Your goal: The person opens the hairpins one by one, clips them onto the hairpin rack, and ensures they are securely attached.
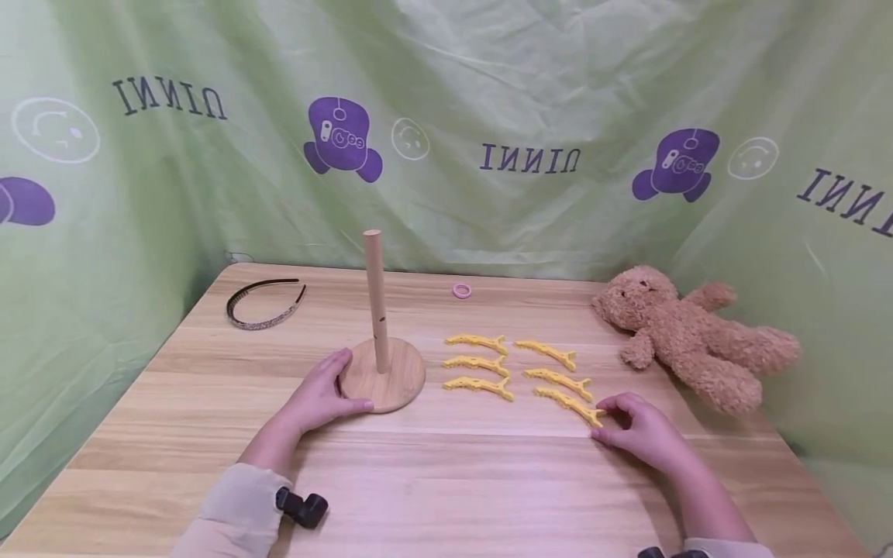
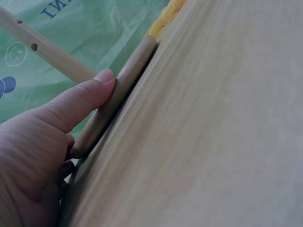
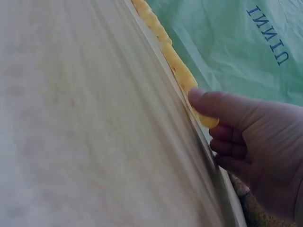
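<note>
A wooden stand with an upright rod and a round base is left of the middle of the table. My left hand grips this base at its left edge, thumb along the near rim and fingers round the far side. Several yellow alligator hair clips lie in two columns right of the stand. At the forked end of the nearest clip in the right column, my right hand has thumb and fingers on either side. In the right wrist view, the thumb overlaps that clip's end.
A dark headband with a glittery band lies at the back left. Near the back edge is a small pink ring. A brown teddy bear lies on the right side. Green printed cloth hangs around the table.
</note>
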### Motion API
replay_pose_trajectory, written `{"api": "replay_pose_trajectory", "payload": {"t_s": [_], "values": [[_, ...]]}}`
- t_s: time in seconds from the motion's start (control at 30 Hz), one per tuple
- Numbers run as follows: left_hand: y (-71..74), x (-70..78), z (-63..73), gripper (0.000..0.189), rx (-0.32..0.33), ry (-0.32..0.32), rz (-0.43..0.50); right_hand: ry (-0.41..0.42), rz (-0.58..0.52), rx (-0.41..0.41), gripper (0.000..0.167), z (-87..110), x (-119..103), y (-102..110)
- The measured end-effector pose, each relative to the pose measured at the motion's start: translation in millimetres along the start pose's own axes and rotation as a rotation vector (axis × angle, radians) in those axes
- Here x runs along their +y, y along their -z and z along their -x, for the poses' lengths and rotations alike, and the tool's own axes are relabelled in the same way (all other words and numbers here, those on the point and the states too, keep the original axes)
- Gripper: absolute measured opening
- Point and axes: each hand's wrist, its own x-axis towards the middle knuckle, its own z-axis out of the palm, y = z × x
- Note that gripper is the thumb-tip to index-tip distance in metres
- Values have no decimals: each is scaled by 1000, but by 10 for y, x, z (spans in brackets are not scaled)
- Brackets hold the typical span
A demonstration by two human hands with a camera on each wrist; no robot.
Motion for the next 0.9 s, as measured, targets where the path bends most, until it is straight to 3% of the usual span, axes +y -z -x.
{"api": "replay_pose_trajectory", "payload": {"t_s": [0.27,0.5,0.73,0.9], "values": [[0,-4,9,109,10,-8,-26,-28,-133,-86,48,-134,-254,67],[-17,-3,3,108,16,-19,-38,127,-208,-83,46,-513,-653,-45],[-31,-17,5,108,28,-14,-46,202,-275,-100,50,-881,-1034,-267],[-22,-11,14,109,22,-5,-52,250,-259,-127,48,-1053,-1262,-401]]}}
